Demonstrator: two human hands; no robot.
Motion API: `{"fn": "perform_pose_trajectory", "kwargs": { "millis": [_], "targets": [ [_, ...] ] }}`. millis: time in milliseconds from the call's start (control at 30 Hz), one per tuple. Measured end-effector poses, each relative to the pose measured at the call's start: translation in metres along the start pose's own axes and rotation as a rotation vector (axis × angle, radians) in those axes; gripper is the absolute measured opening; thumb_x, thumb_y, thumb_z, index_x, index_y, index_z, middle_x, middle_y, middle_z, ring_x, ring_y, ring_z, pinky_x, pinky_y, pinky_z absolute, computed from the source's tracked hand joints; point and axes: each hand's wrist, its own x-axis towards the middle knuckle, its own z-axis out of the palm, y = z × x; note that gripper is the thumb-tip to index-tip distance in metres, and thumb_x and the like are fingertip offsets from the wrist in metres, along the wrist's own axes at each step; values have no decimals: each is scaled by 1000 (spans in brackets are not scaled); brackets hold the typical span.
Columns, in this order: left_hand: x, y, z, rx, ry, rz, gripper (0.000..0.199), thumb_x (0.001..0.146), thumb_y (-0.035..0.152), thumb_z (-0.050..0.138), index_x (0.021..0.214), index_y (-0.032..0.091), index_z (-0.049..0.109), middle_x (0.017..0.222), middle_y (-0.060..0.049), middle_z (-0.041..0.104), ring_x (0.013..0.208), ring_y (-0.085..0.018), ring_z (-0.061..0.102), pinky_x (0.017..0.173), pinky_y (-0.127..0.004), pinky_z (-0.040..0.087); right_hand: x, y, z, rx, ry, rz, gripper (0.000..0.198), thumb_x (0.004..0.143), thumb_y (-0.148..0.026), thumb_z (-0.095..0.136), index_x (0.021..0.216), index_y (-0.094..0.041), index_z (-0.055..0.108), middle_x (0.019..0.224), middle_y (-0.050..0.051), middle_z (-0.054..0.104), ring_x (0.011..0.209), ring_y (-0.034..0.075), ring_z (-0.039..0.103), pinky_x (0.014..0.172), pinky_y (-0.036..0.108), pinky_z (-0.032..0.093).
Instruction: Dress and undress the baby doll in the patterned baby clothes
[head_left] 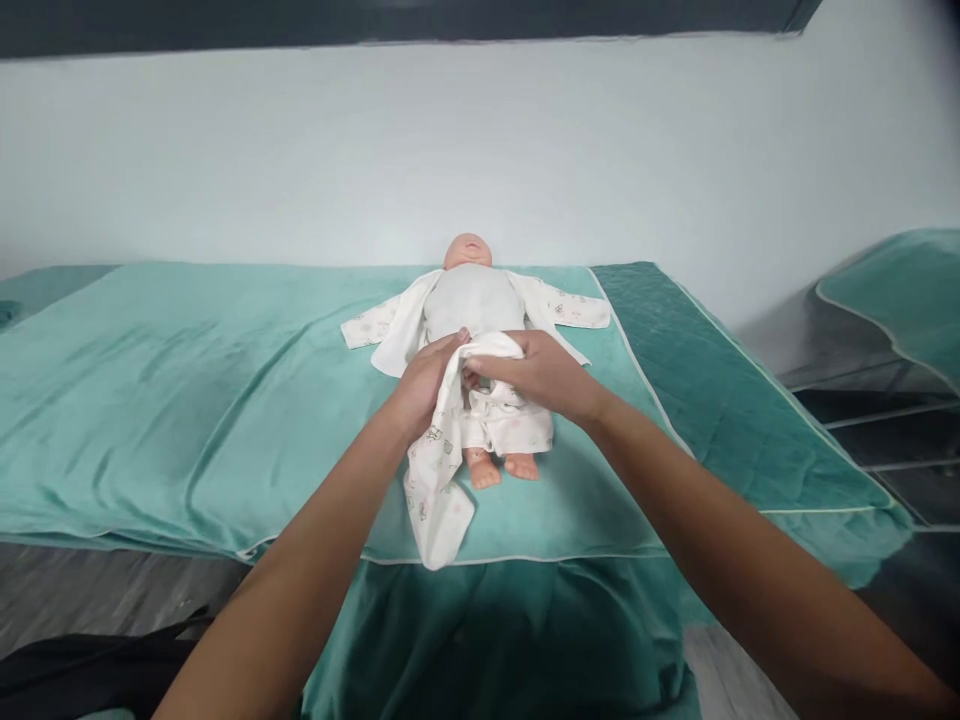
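Observation:
A baby doll (468, 250) lies on its back on a green bed cover, feet toward me. It wears an unfastened white patterned jacket (585, 310) spread out at both sides over a pale undershirt (474, 298). White patterned pants (517, 430) cover its legs, and its bare feet stick out below. Above the doll's lower body, my left hand (427, 380) grips a white patterned baby garment (439, 490) that hangs down to the left. My right hand (540, 370) is closed on the same garment's upper edge. Some fingertips are hidden in the folds.
Green velvety cover (225, 400) spreads over the bed, with a darker quilted section (735, 400) on the right. A white wall (300, 150) rises behind. A green cushioned piece (907, 300) and dark metal bars stand at right. Something black (90, 670) lies at lower left.

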Motion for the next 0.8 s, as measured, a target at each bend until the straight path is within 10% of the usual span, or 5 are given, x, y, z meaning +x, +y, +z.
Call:
{"fn": "perform_pose_trajectory", "kwargs": {
  "millis": [167, 467, 800],
  "targets": [
    [-5, -6, -2, 130, -119, 133, 40, 74, 53, 74, 72, 17, 58, 64, 2, 54, 57, -8, 48, 55, -22, 38, -1, 8, 0, 252, 54, 22, 31, 74, -45, 74, 82, -15, 72, 83, 7, 74, 77, 19, 68, 72, 30, 52],
    [9, -11, 5, 181, 124, 223, 47, 77, 61, 68, 65, 20, 47, 57, 5, 41, 50, -9, 40, 48, -25, 31, 0, 4, 16, -36, -189, 8, 24, 69, -36, 79, 76, -18, 65, 69, 0, 69, 65, 16, 62, 62, 28, 48],
    [12, -10, 5, 127, 89, 262, 50, 76, 60, 69, 63, 18, 46, 59, 5, 36, 54, -7, 34, 50, -23, 27, 0, 12, 20, 25, -81, 83, 25, 69, -38, 77, 78, -17, 67, 76, 0, 67, 72, 16, 60, 64, 27, 46]
  ]
}}
